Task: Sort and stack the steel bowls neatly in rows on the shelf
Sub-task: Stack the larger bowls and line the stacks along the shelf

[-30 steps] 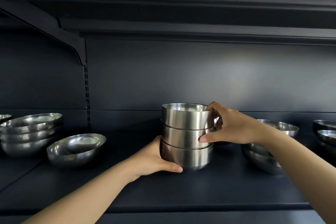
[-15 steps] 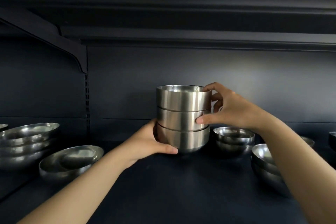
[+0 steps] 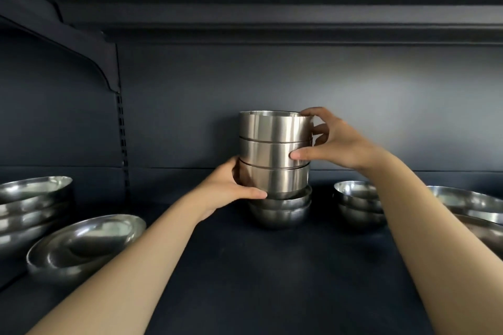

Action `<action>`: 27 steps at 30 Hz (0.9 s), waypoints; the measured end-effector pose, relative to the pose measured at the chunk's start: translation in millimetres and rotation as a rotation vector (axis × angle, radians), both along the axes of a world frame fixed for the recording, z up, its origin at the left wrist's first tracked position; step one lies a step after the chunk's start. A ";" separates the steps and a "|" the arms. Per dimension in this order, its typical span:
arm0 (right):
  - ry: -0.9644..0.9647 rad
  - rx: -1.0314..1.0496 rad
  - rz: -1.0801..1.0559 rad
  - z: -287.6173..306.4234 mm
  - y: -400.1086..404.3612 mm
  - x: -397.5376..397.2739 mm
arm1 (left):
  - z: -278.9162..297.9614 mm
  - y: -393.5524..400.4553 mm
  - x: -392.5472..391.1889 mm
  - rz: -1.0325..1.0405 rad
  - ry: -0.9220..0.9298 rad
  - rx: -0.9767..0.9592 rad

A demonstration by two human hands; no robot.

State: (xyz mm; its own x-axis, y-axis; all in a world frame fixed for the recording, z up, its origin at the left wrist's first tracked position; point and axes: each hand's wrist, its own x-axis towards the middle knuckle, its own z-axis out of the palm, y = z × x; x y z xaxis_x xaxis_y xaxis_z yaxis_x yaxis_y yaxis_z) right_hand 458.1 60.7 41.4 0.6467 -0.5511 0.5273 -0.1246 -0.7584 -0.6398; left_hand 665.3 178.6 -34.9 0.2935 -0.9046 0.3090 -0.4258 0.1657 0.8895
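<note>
Open shelf front, crowded back and sides

The shelf (image 3: 272, 266) lies bare along its front edge between the two forearms. Toward the back edge, a low pair of bowls (image 3: 280, 211) stands mid-shelf, another small stack (image 3: 359, 205) just to its right. Wide bowl stacks block the left end (image 3: 30, 207) and right end (image 3: 473, 207); a shallow bowl (image 3: 84, 242) sits near the front-left corner.
</note>
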 end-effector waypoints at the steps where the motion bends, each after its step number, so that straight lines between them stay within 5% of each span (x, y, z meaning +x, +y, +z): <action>1: -0.005 0.006 0.000 -1.4 -0.4 0.4 | -1.9 -1.0 0.3 -0.007 0.009 -0.009; 27: -0.039 0.102 -0.011 -20.7 -9.0 2.2 | -31.7 -15.1 -10.9 -0.011 -0.001 0.006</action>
State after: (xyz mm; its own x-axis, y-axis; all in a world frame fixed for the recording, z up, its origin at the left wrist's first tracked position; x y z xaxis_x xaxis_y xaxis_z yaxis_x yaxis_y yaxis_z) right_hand 460.3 51.7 20.7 0.6205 -0.6100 0.4928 -0.1056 -0.6877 -0.7183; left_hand 654.4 163.5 -66.6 0.2830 -0.9099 0.3034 -0.4244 0.1648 0.8903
